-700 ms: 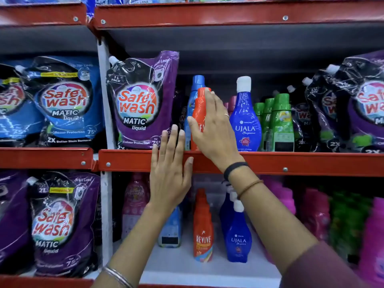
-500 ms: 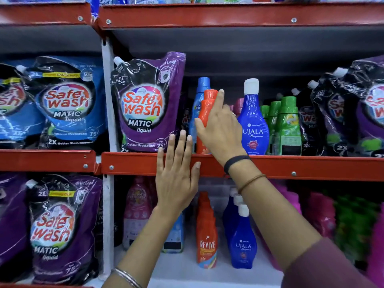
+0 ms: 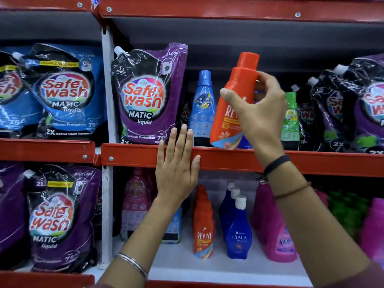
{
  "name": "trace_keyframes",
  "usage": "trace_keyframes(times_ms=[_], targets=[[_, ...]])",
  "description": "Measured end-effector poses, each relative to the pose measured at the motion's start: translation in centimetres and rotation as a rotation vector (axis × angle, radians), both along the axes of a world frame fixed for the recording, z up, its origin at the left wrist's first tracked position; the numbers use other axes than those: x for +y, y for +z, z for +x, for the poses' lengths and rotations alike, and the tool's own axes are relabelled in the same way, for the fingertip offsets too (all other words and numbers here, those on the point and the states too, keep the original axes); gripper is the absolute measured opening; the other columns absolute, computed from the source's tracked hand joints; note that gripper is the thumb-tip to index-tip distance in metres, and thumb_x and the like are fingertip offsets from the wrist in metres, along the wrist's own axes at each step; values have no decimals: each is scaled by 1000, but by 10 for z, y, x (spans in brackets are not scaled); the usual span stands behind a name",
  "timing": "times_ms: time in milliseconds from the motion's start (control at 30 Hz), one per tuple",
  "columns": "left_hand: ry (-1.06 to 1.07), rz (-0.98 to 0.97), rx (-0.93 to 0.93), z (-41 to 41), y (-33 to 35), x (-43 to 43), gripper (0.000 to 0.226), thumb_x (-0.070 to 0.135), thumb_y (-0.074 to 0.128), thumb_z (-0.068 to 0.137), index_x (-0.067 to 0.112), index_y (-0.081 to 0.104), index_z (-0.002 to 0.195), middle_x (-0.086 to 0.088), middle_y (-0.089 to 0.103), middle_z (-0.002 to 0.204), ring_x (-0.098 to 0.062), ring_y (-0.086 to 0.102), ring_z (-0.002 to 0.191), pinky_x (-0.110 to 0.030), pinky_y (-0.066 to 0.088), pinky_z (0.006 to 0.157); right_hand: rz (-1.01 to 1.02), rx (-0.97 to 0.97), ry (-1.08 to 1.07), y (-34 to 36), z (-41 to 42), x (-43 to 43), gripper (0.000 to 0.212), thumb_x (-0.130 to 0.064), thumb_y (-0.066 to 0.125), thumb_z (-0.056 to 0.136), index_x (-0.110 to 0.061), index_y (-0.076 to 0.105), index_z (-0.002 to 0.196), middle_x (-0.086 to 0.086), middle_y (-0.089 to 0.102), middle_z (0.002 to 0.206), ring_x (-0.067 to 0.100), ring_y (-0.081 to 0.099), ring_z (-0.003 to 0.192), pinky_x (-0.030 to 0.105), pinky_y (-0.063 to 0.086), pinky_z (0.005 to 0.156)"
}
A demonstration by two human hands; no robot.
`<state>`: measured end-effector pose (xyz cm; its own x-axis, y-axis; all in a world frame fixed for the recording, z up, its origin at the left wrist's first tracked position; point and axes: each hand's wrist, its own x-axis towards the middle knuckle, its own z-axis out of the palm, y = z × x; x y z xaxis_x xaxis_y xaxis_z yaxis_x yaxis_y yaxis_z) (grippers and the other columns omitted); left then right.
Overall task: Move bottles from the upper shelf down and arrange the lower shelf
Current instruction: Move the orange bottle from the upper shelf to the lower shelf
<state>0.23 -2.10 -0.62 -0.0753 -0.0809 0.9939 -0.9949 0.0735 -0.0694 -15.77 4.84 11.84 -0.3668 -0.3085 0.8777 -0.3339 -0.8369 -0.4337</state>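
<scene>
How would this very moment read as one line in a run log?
right hand: grips orange Revive bottle, tilted, at upper shelf front | left hand: flat on red shelf edge | lower shelf: bottle not yet placed

Silver bangle [image 3: 133, 265] on left wrist; black band [image 3: 277, 164], brown thread [image 3: 293, 191], mauve sleeve [image 3: 353, 277] on right.

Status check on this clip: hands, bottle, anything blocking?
Right hand gripping orange Revive bottle, tilted, at upper shelf lip. Left hand flat on lip, empty. Path down clear.
</scene>
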Motion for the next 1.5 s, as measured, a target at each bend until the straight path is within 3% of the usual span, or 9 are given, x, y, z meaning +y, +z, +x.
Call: trace_keyframes(times_ms=[167, 367, 533, 633, 767, 933, 1133, 1333, 1500], targets=[[-9, -17, -5, -1, -1, 0, 55, 35, 29, 100, 12, 24, 150, -5, 26, 157, -19, 15, 147, -41, 6, 121, 118, 42, 136, -32, -18, 4, 72, -52, 80, 55, -19, 62, 116, -5, 71, 106, 10, 68, 92, 37, 57, 86], [-36, -12, -36, 3, -6, -1, 54, 33, 28, 100, 13, 23, 150, -5, 26, 157, -19, 15, 147, -40, 3, 121, 220, 113, 254, -95, -22, 1, 70, -48, 82, 53, -19, 63, 114, -5, 71, 103, 9, 68, 90, 29, 56, 81], [-70, -11, -30, 3, -6, 0, 54, 31, 31, 99, 12, 24, 149, -6, 28, 157, -20, 17, 147, -46, 11, 119, 369, 181, 285, -154, -17, -11, 65, -33, 87, 58, -23, 59, 116, -9, 69, 103, -1, 65, 85, 19, 53, 77], [-68, -23, -33, 4, -6, -1, 54, 32, 30, 99, 12, 24, 149, -6, 29, 156, -21, 19, 146, -45, 10, 120, 464, 238, 271, -184, -11, -22, 59, -29, 88, 58, -30, 56, 108, -17, 65, 97, -2, 64, 84, 24, 53, 78], [-60, -35, -37, 5, -6, -2, 54, 32, 30, 99, 12, 25, 149, -5, 30, 156, -20, 20, 146, -43, 9, 120, 591, 300, 208, -219, 0, -42, 58, -36, 86, 56, -29, 52, 103, -8, 66, 96, 9, 64, 89, 37, 55, 81], [-59, -33, -39, 5, -6, -3, 53, 33, 29, 100, 11, 26, 148, -5, 31, 156, -21, 21, 146, -45, 13, 119, 705, 342, 173, -250, 13, -61, 61, -36, 85, 57, -28, 47, 104, -3, 65, 101, 19, 64, 94, 39, 54, 82], [-59, -38, -42, 5, -6, -4, 53, 33, 27, 100, 11, 26, 148, -6, 32, 155, -21, 22, 145, -46, 13, 119, 751, 365, 137, -266, 19, -68, 62, -39, 85, 57, -26, 47, 104, 2, 68, 104, 18, 63, 87, 35, 54, 76], [-47, -29, -38, 4, -5, -3, 53, 33, 27, 100, 10, 28, 148, -5, 32, 155, -21, 22, 145, -44, 11, 120, 778, 476, 122, -270, 21, -67, 75, -46, 81, 64, -20, 41, 122, 2, 63, 121, 20, 63, 104, 27, 45, 75], [-36, 1, -29, 2, -4, -1, 53, 33, 27, 100, 11, 26, 149, -5, 30, 156, -21, 19, 146, -42, 7, 120, 708, 407, 169, -261, 2, -55, 68, -50, 78, 66, -26, 42, 119, -5, 59, 116, 13, 59, 103, 35, 53, 86]])
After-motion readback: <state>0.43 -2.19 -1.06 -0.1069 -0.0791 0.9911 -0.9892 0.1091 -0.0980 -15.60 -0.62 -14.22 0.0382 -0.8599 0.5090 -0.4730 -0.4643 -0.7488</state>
